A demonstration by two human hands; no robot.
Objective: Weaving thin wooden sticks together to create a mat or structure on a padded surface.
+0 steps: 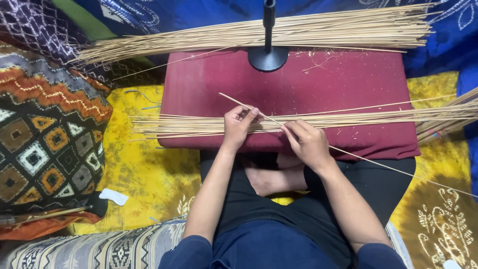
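- Both hands pinch 1 thin stick (273,119): left hand (237,124) grips near its far tip, right hand (307,142) closes around it further down.
- Beneath them, a loose stick bundle (348,119) lies across the maroon cushion (308,79).
- Yellow cloth (144,174) underneath.
- Beyond: black stand (268,55), second stick bundle (298,32).

A home floor serves as a craft workspace: a person sits cross-legged on a yellow patterned floor cloth (144,174) before a low maroon cushion (318,87). Patterned pillows (47,144) lie at nine o'clock, a striped bolster (99,249) at seven, blue printed fabric (448,40) at one. Bundles of thin pale reeds (259,32) stretch across twelve o'clock, beside a black stand base (268,57).
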